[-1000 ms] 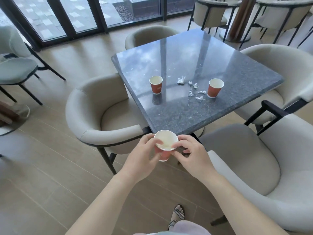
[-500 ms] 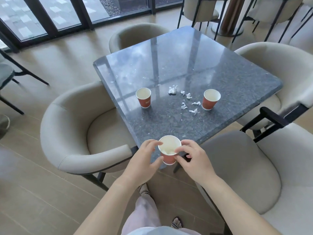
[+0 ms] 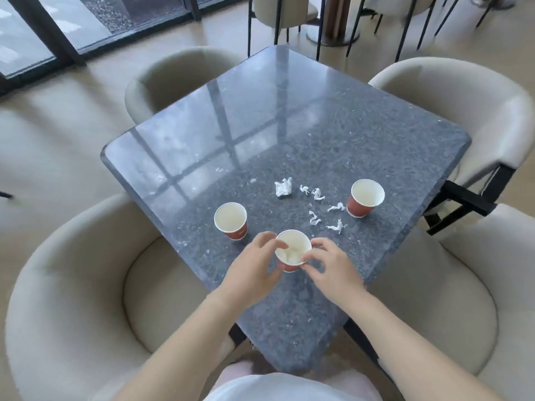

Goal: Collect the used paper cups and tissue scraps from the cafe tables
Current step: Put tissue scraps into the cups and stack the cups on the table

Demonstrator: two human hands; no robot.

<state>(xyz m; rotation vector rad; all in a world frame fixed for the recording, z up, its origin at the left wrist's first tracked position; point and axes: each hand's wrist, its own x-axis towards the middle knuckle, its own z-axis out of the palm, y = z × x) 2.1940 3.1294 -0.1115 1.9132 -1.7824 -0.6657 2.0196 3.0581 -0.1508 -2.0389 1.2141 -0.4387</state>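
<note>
both hands hold the held cup (image 3: 292, 251) by its rim: the left hand (image 3: 254, 267) curls its fingers round the left side and the right hand (image 3: 333, 270) pinches the right side. half a second ago this cup was off the near corner of the table (image 3: 289, 125); now it is over the tabletop, near the second cup (image 3: 230, 221). whether it rests on the stone, i cannot tell. the second cup, the third cup (image 3: 365, 198) and the tissue scraps (image 3: 283, 187) between them lie as before. the table now fills more of the view.
</note>
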